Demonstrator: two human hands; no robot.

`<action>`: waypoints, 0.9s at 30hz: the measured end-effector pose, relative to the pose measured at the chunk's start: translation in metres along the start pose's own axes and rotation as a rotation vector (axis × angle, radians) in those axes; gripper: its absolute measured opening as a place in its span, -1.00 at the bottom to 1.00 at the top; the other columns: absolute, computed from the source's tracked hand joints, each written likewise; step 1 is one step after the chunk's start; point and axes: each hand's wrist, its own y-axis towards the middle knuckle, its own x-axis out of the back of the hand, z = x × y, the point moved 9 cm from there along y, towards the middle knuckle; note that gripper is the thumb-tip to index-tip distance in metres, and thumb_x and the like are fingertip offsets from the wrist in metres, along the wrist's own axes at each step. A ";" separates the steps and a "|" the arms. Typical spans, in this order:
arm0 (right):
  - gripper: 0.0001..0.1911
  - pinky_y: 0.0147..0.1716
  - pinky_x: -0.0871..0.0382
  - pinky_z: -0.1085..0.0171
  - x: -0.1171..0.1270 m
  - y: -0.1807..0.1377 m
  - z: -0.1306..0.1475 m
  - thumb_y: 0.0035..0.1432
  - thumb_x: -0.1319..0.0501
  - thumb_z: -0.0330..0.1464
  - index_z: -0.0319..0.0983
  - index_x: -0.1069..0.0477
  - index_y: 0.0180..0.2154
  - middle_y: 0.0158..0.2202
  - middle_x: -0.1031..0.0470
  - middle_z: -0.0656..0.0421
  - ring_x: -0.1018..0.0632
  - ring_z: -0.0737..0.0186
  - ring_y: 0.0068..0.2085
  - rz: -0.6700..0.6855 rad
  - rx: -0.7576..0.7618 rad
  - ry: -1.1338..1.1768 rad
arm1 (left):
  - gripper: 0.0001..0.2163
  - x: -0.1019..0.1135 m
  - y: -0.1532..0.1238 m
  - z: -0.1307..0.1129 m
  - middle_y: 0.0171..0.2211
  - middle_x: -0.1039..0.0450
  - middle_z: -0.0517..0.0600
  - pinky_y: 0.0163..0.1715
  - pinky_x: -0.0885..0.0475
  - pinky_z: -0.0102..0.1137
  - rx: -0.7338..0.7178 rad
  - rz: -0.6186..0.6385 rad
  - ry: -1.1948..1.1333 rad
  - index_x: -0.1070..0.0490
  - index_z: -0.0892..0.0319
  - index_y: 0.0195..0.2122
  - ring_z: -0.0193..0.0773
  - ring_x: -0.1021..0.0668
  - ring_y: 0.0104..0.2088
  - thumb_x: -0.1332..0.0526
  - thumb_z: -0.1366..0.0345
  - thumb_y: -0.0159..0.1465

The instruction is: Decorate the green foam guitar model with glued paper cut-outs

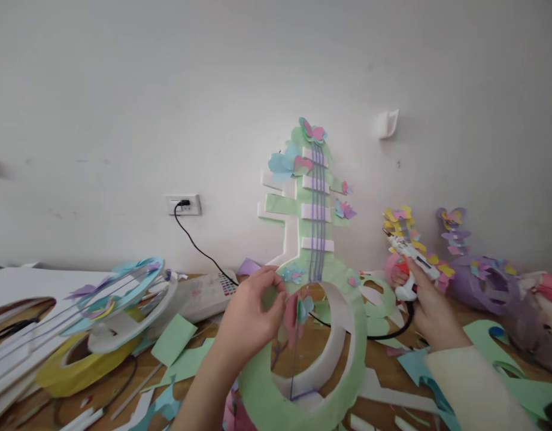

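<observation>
A green paper guitar (354,335) stands upright against the wall, with white frets, purple strings and paper butterflies along its neck. At the upper left of its round sound hole, my left hand (255,308) is closed, thumb and fingers pinching a pink and blue paper butterfly (291,314). A loose purple string hangs in the hole below it. Off to the right of the guitar, my right hand (431,311) wraps round a white glue gun (415,258), whose tip points up and left, apart from the guitar. The gun's black cord runs behind the guitar.
Its plug sits in a wall socket (183,205). Left lie a blue and white paper instrument (123,299) and a yellow ring-shaped piece (81,374). Smaller purple (467,281) and yellow paper guitars lean at right. Paper scraps (174,340) litter the wooden table.
</observation>
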 end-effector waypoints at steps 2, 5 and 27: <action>-0.49 -0.71 -0.15 0.37 -0.014 -0.009 0.009 -0.32 -0.35 -0.05 -0.14 -0.05 -0.60 -0.66 -0.01 0.38 -0.14 0.42 -0.64 0.078 -0.007 0.018 | -0.87 -0.001 -0.001 -0.002 -0.40 -0.38 -0.04 -0.29 -0.31 -0.36 -0.005 0.012 -0.009 -0.21 0.12 -0.53 -0.21 -0.46 -0.33 -0.07 0.44 0.13; -0.52 -0.69 -0.12 0.35 -0.029 -0.025 0.019 -0.29 -0.38 -0.11 -0.15 -0.09 -0.64 -0.68 -0.05 0.36 -0.15 0.40 -0.64 0.150 0.011 -0.002 | -0.87 -0.002 0.000 -0.003 -0.38 -0.39 -0.04 -0.32 -0.30 -0.37 -0.003 0.022 -0.021 -0.21 0.13 -0.53 -0.22 -0.46 -0.35 -0.07 0.46 0.13; -0.86 -0.30 -0.51 0.17 -0.075 -0.079 0.038 -0.12 -0.22 -0.33 -0.14 -0.49 -0.40 -0.41 -0.58 0.16 -0.60 0.04 -0.31 0.321 0.568 -0.597 | -0.85 -0.002 -0.002 -0.009 -0.41 -0.39 -0.05 -0.31 -0.32 -0.37 -0.023 0.063 -0.005 -0.21 0.11 -0.53 -0.19 -0.48 -0.32 -0.06 0.47 0.15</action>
